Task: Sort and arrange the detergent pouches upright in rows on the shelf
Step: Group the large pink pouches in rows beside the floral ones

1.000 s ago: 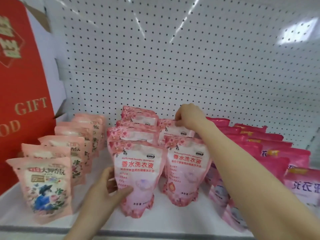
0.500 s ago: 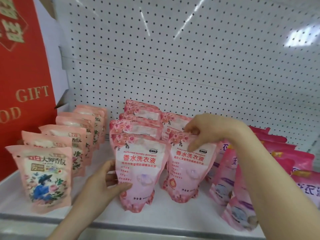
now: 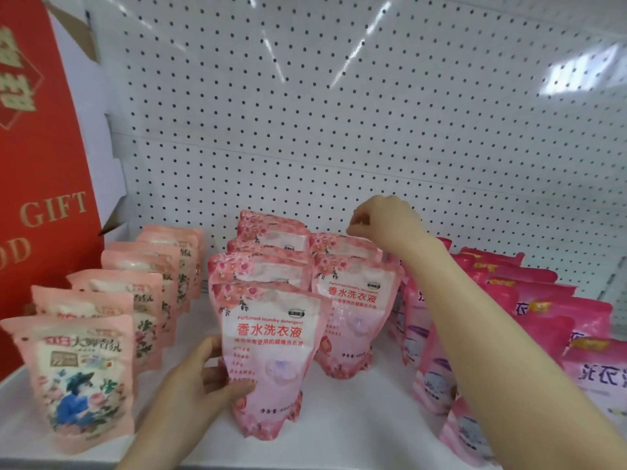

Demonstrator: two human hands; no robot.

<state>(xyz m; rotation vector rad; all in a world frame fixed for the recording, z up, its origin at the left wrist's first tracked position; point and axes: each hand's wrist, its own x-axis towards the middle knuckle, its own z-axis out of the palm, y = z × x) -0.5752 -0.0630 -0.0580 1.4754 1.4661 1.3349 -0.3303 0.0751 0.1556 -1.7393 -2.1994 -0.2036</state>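
Pink detergent pouches stand upright in two short rows in the middle of the white shelf (image 3: pixel 356 422). My left hand (image 3: pixel 200 385) grips the left side of the front pouch (image 3: pixel 271 340) of the left row, thumb on its face. My right hand (image 3: pixel 383 222) reaches over the right row. Its curled fingertips pinch the top edge of the rear pouch (image 3: pixel 339 247), behind that row's front pouch (image 3: pixel 353 310). My right forearm hides part of the pouches to the right.
A row of peach floral pouches (image 3: pixel 78 378) runs back along the left. Magenta pouches (image 3: pixel 543 300) crowd the right side, some leaning. A red gift box (image 3: pixel 34 164) stands at far left. White pegboard (image 3: pixel 339 130) backs the shelf.
My right hand let go of the top of the right row's front pouch and moved back and up to the pouch behind it. My left hand stays on the left row's front pouch.
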